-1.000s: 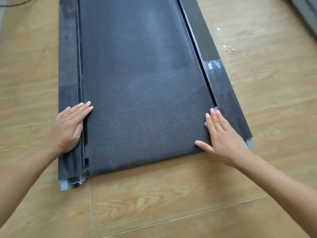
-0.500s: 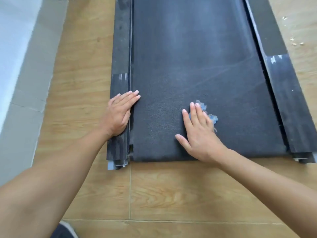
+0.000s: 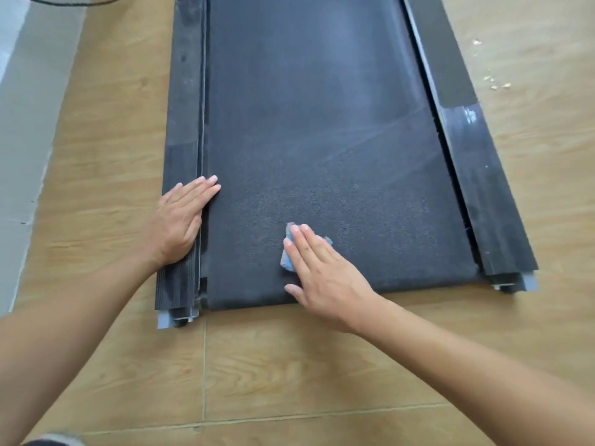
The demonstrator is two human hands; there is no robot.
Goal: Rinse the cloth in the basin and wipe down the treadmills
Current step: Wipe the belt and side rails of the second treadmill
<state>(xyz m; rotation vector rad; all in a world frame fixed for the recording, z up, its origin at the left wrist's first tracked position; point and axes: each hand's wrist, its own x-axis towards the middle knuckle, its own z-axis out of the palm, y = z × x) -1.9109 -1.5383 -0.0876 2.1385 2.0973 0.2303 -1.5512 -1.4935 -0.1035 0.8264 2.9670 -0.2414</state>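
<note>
A black treadmill belt (image 3: 322,140) lies flat on the floor, with a dark side rail on the left (image 3: 183,107) and another on the right (image 3: 476,175). My right hand (image 3: 325,272) presses flat on a small blue cloth (image 3: 286,261) near the belt's rear edge, left of its middle. Only the cloth's edges show past my fingers. My left hand (image 3: 178,220) rests flat on the left rail, fingertips reaching the belt's edge, holding nothing. No basin is in view.
Wood-look floor (image 3: 289,365) surrounds the treadmill. A grey wall base (image 3: 22,123) runs along the left. A black cable (image 3: 80,1) crosses the top left. Pale crumbs (image 3: 495,82) lie on the floor to the right of the treadmill.
My right hand has slid the cloth leftwards across the belt, from the right edge to left of the middle. My left hand has stayed on the left rail.
</note>
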